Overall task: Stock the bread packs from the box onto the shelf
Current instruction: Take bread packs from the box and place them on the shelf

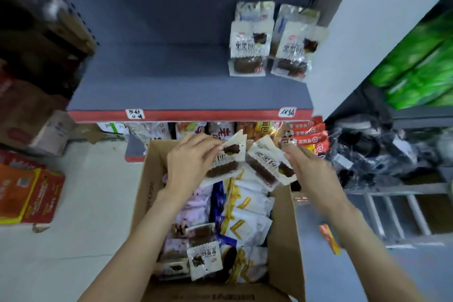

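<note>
An open cardboard box (285, 228) stands on the floor below me, filled with several bread packs in white, purple and yellow-striped wrappers. My left hand (190, 162) pinches a white pack of dark bread (228, 159) above the box's far end. My right hand (310, 169) grips a second pack of the same kind (267, 164) just right of it. On the grey shelf (171, 81) with a red front edge, several matching packs stand at the right in two rows (248, 49) (294, 49).
The lower shelf behind the box holds assorted snack packs (220, 130) and red packets (308, 135). Cartons and red boxes (29, 193) sit on the floor at left. A metal rack (402, 216) and green bags (416, 61) are at right. An orange packet (329, 238) lies on the floor.
</note>
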{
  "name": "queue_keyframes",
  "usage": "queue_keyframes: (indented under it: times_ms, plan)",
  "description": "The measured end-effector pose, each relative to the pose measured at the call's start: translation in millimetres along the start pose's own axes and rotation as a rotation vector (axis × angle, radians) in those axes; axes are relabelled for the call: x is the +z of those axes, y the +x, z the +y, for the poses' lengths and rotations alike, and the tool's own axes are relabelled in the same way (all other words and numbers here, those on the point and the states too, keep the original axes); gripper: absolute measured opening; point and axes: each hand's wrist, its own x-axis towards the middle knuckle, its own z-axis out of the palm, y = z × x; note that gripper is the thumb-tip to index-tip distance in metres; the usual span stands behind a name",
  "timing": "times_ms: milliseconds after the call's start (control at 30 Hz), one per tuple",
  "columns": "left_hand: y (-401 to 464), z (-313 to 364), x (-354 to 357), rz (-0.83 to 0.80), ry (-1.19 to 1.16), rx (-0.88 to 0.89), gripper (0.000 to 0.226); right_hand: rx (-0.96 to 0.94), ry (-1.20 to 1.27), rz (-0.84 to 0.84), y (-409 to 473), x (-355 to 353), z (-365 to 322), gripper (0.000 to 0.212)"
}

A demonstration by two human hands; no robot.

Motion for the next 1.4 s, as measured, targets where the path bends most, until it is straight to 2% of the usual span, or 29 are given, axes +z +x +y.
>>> queue_keyframes:
  times_ms: [100, 233, 367, 567, 633, 767, 833, 933, 967, 1133, 1233, 1400]
  plan:
    - [44, 12, -5, 0.048, -0.017, 0.025, 0.012, 0.019, 0.019, 0.186, 31, -39, 8, 0.012]
    - [103, 24, -8, 0.117, -0.187, -0.104, 0.014, 0.124, 0.203, 0.349, 74, -73, 26, 0.015]
    - [148, 32, 10, 0.174, -0.287, -0.18, 0.013, 0.192, 0.329, 0.423, 118, -79, 42, 0.009]
    - [191, 37, 50, 0.271, -0.272, -0.184, 0.012, 0.196, 0.214, 0.489, 169, -81, 60, 0.018]
    - [204, 38, 65, 0.262, -0.258, -0.196, 0.012, 0.212, 0.204, 0.488, 183, -76, 70, 0.019]
    - [225, 31, 97, 0.148, -0.215, -0.254, 0.014, 0.309, 0.157, 0.406, 211, -57, 96, 0.019]
    - [234, 22, 111, 0.041, -0.213, -0.286, 0.015, 0.354, 0.184, 0.319, 219, -44, 108, 0.019]
    - [238, 12, 126, -0.207, -0.159, -0.291, 0.028, 0.306, 0.246, 0.212, 217, -27, 116, 0.024]
    - [239, 10, 128, -0.242, -0.139, -0.289, 0.033, 0.284, 0.233, 0.208, 212, -22, 117, 0.028]
    - [225, 25, 106, -0.184, 0.008, -0.191, 0.052, 0.127, 0.031, 0.357, 180, -6, 110, 0.044]
    - [197, 32, 90, -0.148, -0.037, -0.124, 0.041, 0.081, 0.033, 0.383, 156, -1, 92, 0.041]
    - [120, 23, 66, -0.164, -0.107, -0.219, 0.023, -0.009, 0.11, 0.271, 107, 15, 51, 0.023]
